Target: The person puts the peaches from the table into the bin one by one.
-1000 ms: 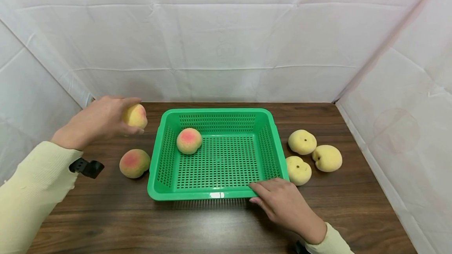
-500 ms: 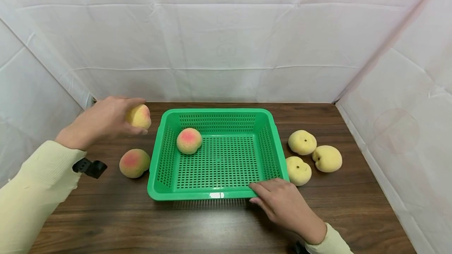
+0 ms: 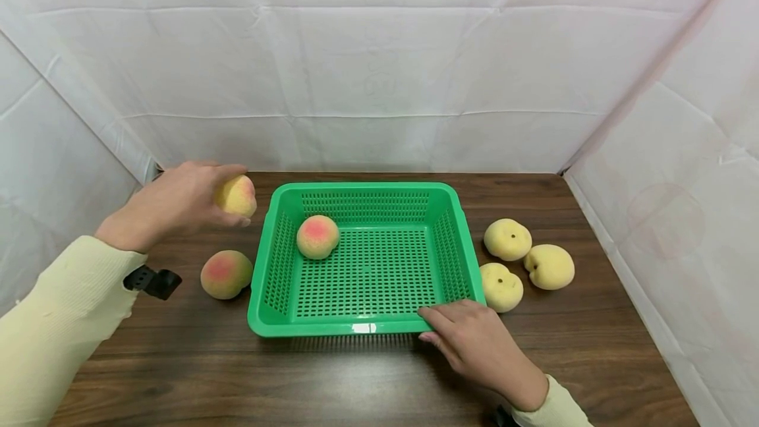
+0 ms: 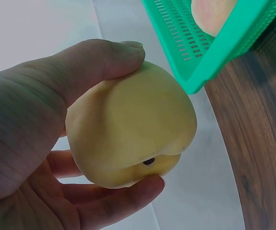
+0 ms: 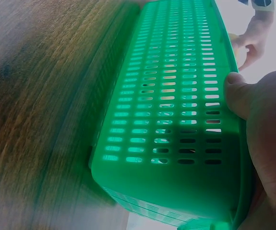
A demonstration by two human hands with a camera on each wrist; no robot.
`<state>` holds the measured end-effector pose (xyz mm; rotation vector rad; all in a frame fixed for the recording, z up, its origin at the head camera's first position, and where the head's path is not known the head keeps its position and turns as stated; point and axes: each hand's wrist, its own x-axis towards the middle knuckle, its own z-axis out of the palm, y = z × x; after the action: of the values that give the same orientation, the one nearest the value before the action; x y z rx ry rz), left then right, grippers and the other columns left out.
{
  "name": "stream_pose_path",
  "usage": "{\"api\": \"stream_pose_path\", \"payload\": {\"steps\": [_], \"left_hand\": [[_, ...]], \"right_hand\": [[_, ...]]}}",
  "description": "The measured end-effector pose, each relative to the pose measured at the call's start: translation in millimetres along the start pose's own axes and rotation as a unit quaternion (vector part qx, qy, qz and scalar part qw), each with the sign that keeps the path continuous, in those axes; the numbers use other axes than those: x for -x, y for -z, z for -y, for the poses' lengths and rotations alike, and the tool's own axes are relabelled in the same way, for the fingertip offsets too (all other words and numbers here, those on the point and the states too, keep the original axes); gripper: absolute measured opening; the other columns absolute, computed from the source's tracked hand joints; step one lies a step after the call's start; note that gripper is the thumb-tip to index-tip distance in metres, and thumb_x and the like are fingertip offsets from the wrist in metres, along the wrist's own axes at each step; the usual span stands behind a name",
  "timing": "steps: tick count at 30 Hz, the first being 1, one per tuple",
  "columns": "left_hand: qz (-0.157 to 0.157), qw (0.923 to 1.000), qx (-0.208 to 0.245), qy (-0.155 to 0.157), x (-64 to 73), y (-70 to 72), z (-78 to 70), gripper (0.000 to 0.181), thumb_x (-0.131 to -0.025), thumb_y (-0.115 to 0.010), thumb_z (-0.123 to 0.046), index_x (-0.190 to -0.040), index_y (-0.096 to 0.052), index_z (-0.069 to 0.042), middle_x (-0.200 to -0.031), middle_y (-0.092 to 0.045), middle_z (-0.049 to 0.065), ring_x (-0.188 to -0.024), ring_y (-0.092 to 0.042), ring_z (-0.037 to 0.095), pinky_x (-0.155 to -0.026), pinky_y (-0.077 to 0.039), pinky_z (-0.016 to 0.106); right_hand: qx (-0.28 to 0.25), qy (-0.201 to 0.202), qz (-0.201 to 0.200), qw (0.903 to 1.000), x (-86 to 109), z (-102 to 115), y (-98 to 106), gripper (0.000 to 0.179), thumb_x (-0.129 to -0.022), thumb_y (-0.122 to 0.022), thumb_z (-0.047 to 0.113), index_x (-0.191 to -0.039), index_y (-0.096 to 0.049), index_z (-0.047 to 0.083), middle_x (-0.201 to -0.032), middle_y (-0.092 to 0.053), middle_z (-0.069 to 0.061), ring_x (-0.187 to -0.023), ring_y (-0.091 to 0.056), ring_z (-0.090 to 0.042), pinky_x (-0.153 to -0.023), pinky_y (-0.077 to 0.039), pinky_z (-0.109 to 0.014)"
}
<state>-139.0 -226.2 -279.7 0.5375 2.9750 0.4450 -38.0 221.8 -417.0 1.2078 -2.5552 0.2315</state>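
My left hand (image 3: 178, 203) holds a yellow peach (image 4: 133, 124) with a pink blush, lifted left of the green plastic basket (image 3: 367, 329). In the left wrist view the thumb lies over its top and the fingers curl beneath, near the dark stem pit. My right hand (image 3: 474, 341) grips the basket's near right corner, thumb outside the wall and fingers over the rim, as the right wrist view of the basket wall (image 5: 176, 182) also shows. Inside the basket, toward the left, sits a pink-topped peach (image 3: 317, 237). Another blushed peach (image 3: 226, 275) rests on the table below my left hand.
Right of the basket lie three yellow peaches: one at the back (image 3: 507, 239), one at the far right (image 3: 549, 267) and one against the basket wall (image 3: 501, 287). White sheeting (image 3: 379, 84) borders the brown wooden table (image 3: 332, 381) at the back and sides.
My left hand has drifted slightly to the right with the peach, closer to the basket. The right hand, the basket and the other peaches stay where they were.
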Motion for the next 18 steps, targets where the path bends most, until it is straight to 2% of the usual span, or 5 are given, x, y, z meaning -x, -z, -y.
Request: {"api": "stream_pose_path", "payload": {"steps": [5, 12, 18], "left_hand": [[0.002, 1.0000, 0.001, 0.002, 0.5, 0.6, -2.3, 0.046, -0.082, -0.086, -0.032, -0.122, -0.067, -0.020, -0.100, -0.070, -0.001, -0.090, -0.062, 0.020, -0.074, -0.049, 0.040], [-0.004, 1.0000, -0.002, -0.007, 1.6, 1.8, -4.8, 0.039, -0.082, -0.085, -0.030, -0.115, -0.067, -0.023, -0.095, -0.068, -0.003, -0.086, -0.061, 0.018, -0.073, -0.048, 0.038], [-0.002, 1.0000, 0.001, -0.006, 3.2, 2.8, -6.7, 0.041, -0.082, -0.084, -0.029, -0.120, -0.067, -0.024, -0.098, -0.068, -0.004, -0.090, -0.061, 0.018, -0.074, -0.048, 0.038]], "right_hand": [[0.000, -0.001, 0.000, 1.0000, 0.1, 0.2, 0.6, 0.037, -0.107, -0.055, 0.046, -0.117, -0.071, 0.014, -0.098, -0.077, 0.006, -0.087, -0.075, -0.011, -0.075, -0.060, -0.036], [0.003, 0.000, -0.002, 1.0000, 0.0, 0.5, 1.2, 0.039, -0.108, -0.051, 0.047, -0.117, -0.071, 0.014, -0.098, -0.077, 0.006, -0.087, -0.075, -0.011, -0.075, -0.061, -0.036], [0.003, 0.000, 0.000, 1.0000, -0.2, 0.6, 1.5, 0.038, -0.107, -0.054, 0.046, -0.117, -0.072, 0.014, -0.099, -0.077, 0.006, -0.088, -0.075, -0.011, -0.075, -0.061, -0.036]]}}
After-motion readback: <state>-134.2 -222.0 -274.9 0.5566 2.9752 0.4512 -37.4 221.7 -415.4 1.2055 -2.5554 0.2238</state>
